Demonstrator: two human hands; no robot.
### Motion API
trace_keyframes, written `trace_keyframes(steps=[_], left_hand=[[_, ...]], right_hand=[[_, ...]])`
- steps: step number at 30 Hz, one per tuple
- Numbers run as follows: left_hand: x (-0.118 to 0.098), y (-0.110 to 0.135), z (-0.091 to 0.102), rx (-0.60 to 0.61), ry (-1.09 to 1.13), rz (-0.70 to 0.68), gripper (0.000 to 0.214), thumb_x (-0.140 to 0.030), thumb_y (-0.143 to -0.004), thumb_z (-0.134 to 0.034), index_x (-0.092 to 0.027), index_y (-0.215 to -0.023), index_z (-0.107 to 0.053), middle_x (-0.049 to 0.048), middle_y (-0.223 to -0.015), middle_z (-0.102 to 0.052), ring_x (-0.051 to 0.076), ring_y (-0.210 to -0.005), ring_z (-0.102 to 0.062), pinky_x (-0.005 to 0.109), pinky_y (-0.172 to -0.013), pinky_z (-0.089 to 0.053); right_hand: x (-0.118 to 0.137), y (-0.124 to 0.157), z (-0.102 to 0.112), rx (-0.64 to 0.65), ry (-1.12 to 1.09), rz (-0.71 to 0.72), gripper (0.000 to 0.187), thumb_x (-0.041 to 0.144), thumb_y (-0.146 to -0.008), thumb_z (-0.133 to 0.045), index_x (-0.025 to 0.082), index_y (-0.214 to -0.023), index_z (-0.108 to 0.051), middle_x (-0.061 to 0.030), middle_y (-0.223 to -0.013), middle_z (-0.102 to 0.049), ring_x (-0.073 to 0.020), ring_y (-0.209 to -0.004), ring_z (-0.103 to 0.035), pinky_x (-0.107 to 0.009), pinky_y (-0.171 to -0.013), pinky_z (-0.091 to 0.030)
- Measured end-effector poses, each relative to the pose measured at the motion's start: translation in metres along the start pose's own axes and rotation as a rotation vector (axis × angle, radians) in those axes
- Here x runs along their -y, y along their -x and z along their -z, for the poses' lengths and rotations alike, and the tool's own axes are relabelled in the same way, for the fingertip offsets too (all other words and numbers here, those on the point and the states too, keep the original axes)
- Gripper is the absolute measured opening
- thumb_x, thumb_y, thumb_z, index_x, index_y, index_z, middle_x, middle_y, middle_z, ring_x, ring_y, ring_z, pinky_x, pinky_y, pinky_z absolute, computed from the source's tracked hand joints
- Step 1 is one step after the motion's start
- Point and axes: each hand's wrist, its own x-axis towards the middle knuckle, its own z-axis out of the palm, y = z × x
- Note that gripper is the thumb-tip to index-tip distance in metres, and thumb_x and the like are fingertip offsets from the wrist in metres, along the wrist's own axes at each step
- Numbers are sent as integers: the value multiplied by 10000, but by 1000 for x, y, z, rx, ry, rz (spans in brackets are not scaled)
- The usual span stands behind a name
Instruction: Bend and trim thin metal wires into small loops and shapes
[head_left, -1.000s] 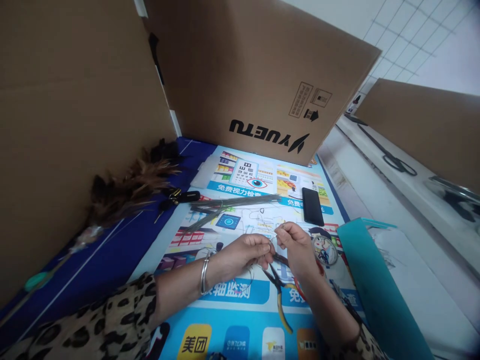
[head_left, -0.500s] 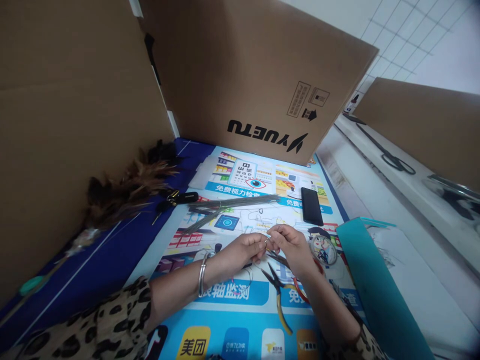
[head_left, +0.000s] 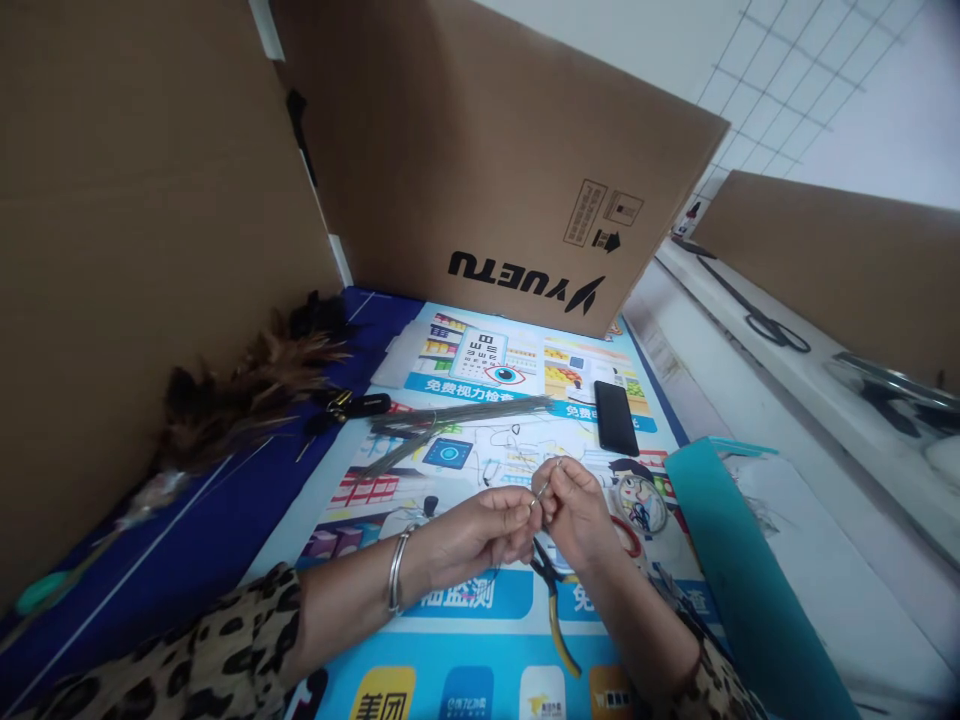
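My left hand (head_left: 480,530) and my right hand (head_left: 577,510) meet over a printed poster (head_left: 457,640), fingertips almost touching. Both pinch a thin piece of wire (head_left: 546,482) that rises between them with a small loop at its top. A silver bangle sits on my left wrist. Yellow-handled pliers (head_left: 553,600) lie on the poster just below my hands. A bundle of straight wires (head_left: 457,415) lies further back on the poster.
Tall cardboard sheets (head_left: 487,150) wall in the left and back. A feather duster (head_left: 240,390) lies at the left, a black phone (head_left: 615,417) beyond my hands, a teal bag (head_left: 742,590) at the right. Scissors (head_left: 757,318) rest on the white ledge.
My hands have shifted slightly toward me and closer together, still pinching the wire. The view has tilted a little, and the pliers are now partly covered by my hands.
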Motion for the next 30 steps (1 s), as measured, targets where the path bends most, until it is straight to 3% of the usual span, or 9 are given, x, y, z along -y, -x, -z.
trace_keyframes(steps=[5, 8, 13, 17, 23, 26, 30], left_hand=[[5, 4, -6, 53, 106, 13, 185, -310, -750, -611, -141, -704, -553, -38, -512, -380, 68, -473, -345, 275, -626, -374], [11, 6, -6, 97, 113, 39, 187, -319, -754, -604, -139, -728, -561, -27, -546, -422, 73, -479, -389, 300, -655, -390], [15, 4, -3, 39, -124, -34, 228, -339, -800, -539, -117, -825, -587, 45, -662, -563, 104, -547, -500, 258, -601, -387], [14, 2, 0, -52, -260, -88, 235, -340, -790, -552, -132, -898, -561, 60, -736, -618, 122, -586, -555, 256, -603, -413], [12, -1, 2, -147, -326, -80, 229, -357, -787, -537, -130, -806, -566, 37, -650, -612, 113, -519, -550, 238, -542, -420], [14, 1, 0, -116, -363, -54, 246, -373, -788, -532, -132, -795, -582, 20, -616, -594, 98, -491, -522, 223, -510, -409], [18, 6, -5, 27, -351, 24, 313, -424, -771, -547, -116, -799, -594, 29, -627, -595, 105, -507, -541, 246, -547, -439]], right_hand=[[7, -1, 12, 156, 97, -32, 243, 411, -693, -637, 188, -735, -550, 26, -602, -477, -62, -428, -379, -198, -413, -319], [19, 0, 19, 186, 284, 35, 207, 382, -694, -643, 192, -685, -561, 17, -621, -505, -82, -449, -431, -226, -447, -354], [41, -1, 22, 262, 667, 188, 133, 286, -742, -610, 186, -655, -610, -6, -606, -518, -128, -572, -468, -258, -549, -374], [42, -4, 20, 212, 739, 153, 156, 295, -759, -591, 180, -654, -584, 5, -606, -497, -117, -571, -441, -245, -543, -356], [36, -4, 19, 130, 749, 150, 151, 281, -769, -589, 177, -666, -551, 23, -591, -473, -100, -547, -410, -227, -516, -328], [46, -1, 19, 220, 800, 179, 159, 260, -780, -584, 168, -651, -565, 6, -611, -502, -106, -568, -443, -233, -536, -350], [63, 2, 20, 497, 808, 192, 144, 239, -767, -603, 145, -658, -611, -17, -600, -542, -114, -577, -488, -240, -555, -376]])
